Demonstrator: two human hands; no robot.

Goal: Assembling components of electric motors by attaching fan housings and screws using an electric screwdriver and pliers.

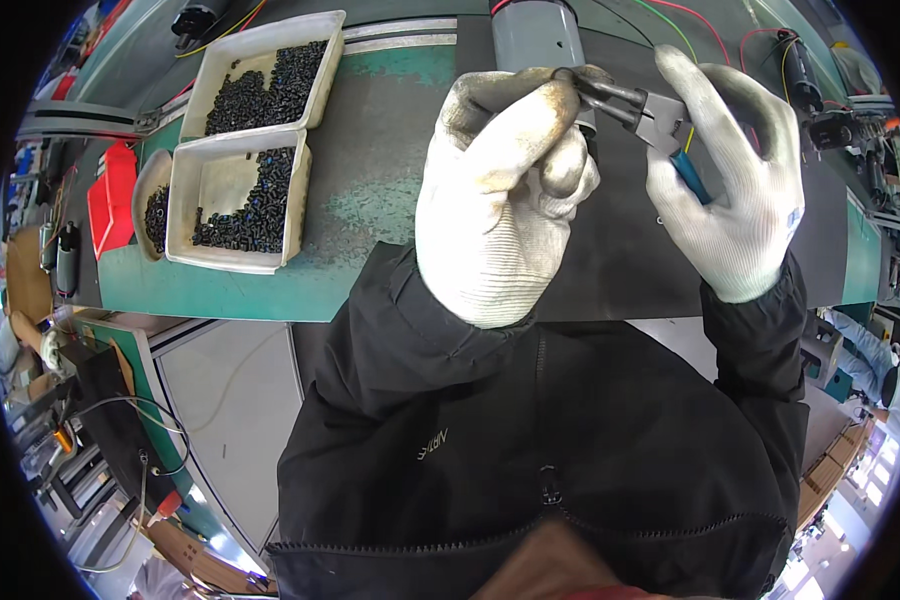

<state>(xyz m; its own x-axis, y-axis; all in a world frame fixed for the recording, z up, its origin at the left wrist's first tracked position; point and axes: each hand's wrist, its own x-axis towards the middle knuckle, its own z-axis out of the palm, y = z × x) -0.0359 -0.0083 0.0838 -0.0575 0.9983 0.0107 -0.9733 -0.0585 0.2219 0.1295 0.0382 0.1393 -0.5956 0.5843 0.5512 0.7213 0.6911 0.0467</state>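
Note:
White knitted gloves with dark-stained fingertips cover both hands. My left hand (500, 190) is raised over the bench, thumb and forefinger pinched on a small black part (564, 75) that the fingers mostly hide. My right hand (735, 175) holds pliers (658, 120) with grey metal jaws and a blue handle grip. The long, slim jaw tips point left and reach the small part at the left fingertips. Whether the jaws touch it or pass into it, I cannot tell. Behind the hands stands a grey metal cylinder (536, 38), partly covered by the left fingers.
To the left are two white plastic bins, one far (320, 95) and one near (295, 215), with many small black parts. Beside them are a shallow dish (142, 200) and a red bin (112, 198). A dark mat (620, 270) covers part of the green bench. Wires run behind.

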